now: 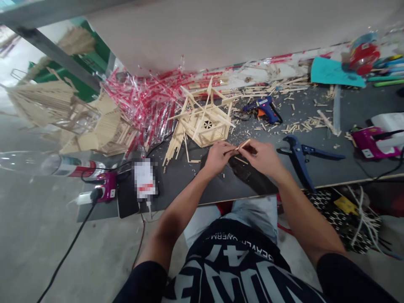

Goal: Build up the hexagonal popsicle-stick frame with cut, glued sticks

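Close together over the dark tabletop, my left hand [218,156] and my right hand [260,156] pinch small pale wooden sticks [244,144] between the fingertips. The sticks meet or nearly meet between the two hands; whether they are joined I cannot tell. Another short stick [241,160] shows just below the fingers. Behind my left hand stands a six-sided frame [210,122] built of wooden sticks, with a star-like centre. A bundle of loose long sticks [174,145] leans at its left.
A blue glue gun [267,110] lies behind my right hand, among scattered stick offcuts [303,125]. Blue cutters [299,158] rest to the right. Red-and-clear plastic wrappers [151,101] heap at the back left. At left are a phone [145,179], a purple power socket [107,187] and a plastic bottle [69,165].
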Demonstrator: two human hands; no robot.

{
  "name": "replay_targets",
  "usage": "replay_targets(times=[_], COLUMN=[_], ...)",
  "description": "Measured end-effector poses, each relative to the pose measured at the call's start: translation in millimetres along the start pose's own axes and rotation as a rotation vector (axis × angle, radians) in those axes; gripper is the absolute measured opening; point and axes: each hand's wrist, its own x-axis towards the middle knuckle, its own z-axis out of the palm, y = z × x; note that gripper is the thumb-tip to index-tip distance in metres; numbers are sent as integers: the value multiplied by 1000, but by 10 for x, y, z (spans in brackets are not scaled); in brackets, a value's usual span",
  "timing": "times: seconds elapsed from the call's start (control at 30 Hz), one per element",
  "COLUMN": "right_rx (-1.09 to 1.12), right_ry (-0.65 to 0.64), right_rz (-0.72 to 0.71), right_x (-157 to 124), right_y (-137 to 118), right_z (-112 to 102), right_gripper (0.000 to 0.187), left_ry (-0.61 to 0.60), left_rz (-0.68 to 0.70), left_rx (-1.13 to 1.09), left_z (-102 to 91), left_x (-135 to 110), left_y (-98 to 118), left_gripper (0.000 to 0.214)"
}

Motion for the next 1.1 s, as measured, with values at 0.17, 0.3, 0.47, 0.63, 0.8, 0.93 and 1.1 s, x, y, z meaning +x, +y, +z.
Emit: replay_targets(times=[0.17, 0.3, 0.47, 0.63, 0.8, 0.93, 1.1], right_rx=[-17, -11, -6, 17, 28, 87, 112], right_ry=[-19, -21, -20, 9, 3, 14, 90], right_rz=[-14, 23, 51, 89, 103, 122, 115], right_x=[-17, -2, 12, -25, -24, -16, -32], right_y=[111, 122, 139, 173, 157, 151, 191], right_z=[86, 133, 162, 193, 173, 184, 261], right_gripper=[14, 13, 13, 16, 20, 20, 27], left_ry=[-38, -14, -12, -14, -20, -37, -35], left_rz=[-28, -104, -171, -242, -244, -214, -195], left_rx=[42, -27, -74, -229, -216, -147, -161], left_z=[47, 41, 51, 73, 41, 17, 13], left_x=[25, 46, 42, 20, 31, 37, 40], left_y=[-13, -8, 4, 21, 19, 14, -4], left_gripper=[19, 21, 24, 31, 26, 19, 16])
